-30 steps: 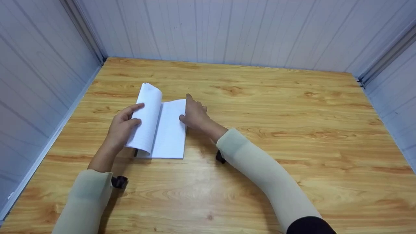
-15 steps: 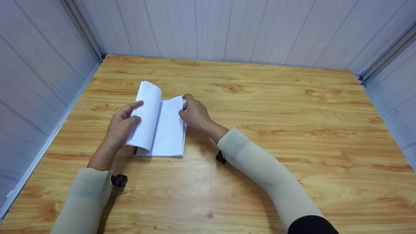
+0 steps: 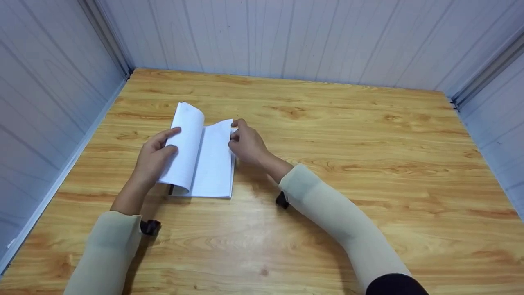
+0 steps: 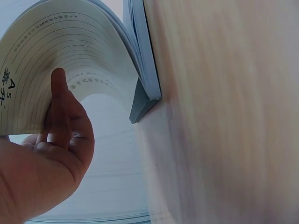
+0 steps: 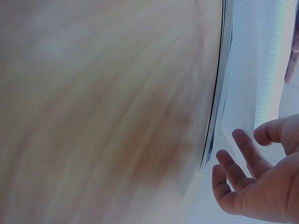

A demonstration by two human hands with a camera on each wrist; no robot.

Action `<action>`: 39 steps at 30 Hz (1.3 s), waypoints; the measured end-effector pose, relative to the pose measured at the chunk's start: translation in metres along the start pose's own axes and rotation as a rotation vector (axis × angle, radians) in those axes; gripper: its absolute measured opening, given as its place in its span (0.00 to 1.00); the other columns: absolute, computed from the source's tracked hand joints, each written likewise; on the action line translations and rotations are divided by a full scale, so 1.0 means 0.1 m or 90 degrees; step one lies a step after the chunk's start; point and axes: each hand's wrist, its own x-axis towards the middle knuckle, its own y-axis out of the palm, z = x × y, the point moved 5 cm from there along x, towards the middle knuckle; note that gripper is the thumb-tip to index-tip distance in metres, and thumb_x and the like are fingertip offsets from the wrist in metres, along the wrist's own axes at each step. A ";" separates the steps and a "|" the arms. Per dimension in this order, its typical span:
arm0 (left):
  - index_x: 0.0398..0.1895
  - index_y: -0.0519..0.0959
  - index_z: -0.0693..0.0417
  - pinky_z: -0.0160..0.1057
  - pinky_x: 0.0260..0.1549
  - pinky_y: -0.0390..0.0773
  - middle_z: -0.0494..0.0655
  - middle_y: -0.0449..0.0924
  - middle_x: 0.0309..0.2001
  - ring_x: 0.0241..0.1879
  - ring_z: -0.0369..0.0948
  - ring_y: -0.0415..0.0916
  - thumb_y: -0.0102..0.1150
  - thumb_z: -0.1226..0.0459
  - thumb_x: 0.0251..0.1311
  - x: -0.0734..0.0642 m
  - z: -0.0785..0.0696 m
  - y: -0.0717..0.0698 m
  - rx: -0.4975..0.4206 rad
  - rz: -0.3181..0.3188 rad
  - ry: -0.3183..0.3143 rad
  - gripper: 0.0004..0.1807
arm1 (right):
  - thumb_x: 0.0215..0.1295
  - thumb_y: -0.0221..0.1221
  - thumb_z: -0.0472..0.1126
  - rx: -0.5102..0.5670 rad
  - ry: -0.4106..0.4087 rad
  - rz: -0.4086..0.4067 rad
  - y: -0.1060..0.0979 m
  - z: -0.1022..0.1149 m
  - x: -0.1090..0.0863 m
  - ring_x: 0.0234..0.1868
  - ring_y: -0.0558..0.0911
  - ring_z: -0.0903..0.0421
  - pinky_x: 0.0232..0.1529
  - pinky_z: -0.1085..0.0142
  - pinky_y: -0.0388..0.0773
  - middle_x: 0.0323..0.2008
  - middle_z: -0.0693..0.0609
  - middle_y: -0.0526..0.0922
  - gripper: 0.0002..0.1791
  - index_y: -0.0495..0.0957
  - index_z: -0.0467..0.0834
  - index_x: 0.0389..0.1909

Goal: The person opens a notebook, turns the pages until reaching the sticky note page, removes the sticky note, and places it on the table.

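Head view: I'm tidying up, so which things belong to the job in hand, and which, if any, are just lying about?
In the job:
notebook
left hand, holding curled pages
right hand, pinching a page

Just around it:
table, underneath
walls

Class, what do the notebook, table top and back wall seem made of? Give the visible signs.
Notebook: paper leaves with a matte finish; they are thin, ruled and curl smoothly.
Table top: wood or wood-look laminate, slightly glossy; brown grain and a soft sheen, though the grain could be printed.
Back wall: pale panels with a low sheen, perhaps plastic or coated metal; only straight lines show.
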 end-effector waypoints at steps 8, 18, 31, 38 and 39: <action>0.60 0.64 0.45 0.43 0.62 0.49 0.40 0.57 0.64 0.65 0.37 0.47 0.43 0.66 0.59 0.00 0.00 0.00 -0.016 0.003 0.000 0.23 | 0.56 0.50 0.38 0.012 -0.023 0.028 0.04 0.04 -0.04 0.40 0.74 0.62 0.41 0.70 0.70 0.39 0.57 0.79 0.18 0.62 0.48 0.49; 0.60 0.63 0.45 0.41 0.63 0.47 0.39 0.58 0.64 0.66 0.36 0.46 0.43 0.59 0.61 0.00 0.00 0.00 0.001 -0.003 0.007 0.22 | 0.58 0.51 0.41 0.031 -0.108 0.109 0.18 0.17 -0.10 0.42 0.77 0.60 0.43 0.71 0.72 0.40 0.54 0.78 0.22 0.61 0.52 0.54; 0.59 0.65 0.48 0.42 0.59 0.56 0.43 0.61 0.62 0.63 0.38 0.54 0.52 0.53 0.55 0.00 -0.02 0.01 0.023 -0.022 0.032 0.27 | 0.59 0.51 0.43 0.028 -0.161 0.205 0.28 0.34 -0.17 0.50 0.74 0.59 0.50 0.64 0.70 0.49 0.56 0.75 0.27 0.56 0.66 0.58; 0.59 0.65 0.45 0.40 0.49 0.65 0.44 0.64 0.59 0.54 0.38 0.62 0.57 0.48 0.49 -0.01 -0.03 0.01 0.055 -0.022 0.037 0.32 | 0.59 0.51 0.41 0.019 -0.225 0.250 0.32 0.42 -0.21 0.58 0.68 0.57 0.56 0.62 0.65 0.58 0.60 0.65 0.30 0.54 0.66 0.60; 0.59 0.65 0.45 0.40 0.49 0.65 0.45 0.65 0.59 0.54 0.38 0.62 0.57 0.48 0.48 -0.01 -0.04 0.01 0.056 -0.021 0.039 0.33 | 0.59 0.51 0.41 0.014 -0.239 0.253 0.33 0.43 -0.21 0.58 0.67 0.59 0.56 0.63 0.64 0.59 0.61 0.64 0.30 0.54 0.65 0.61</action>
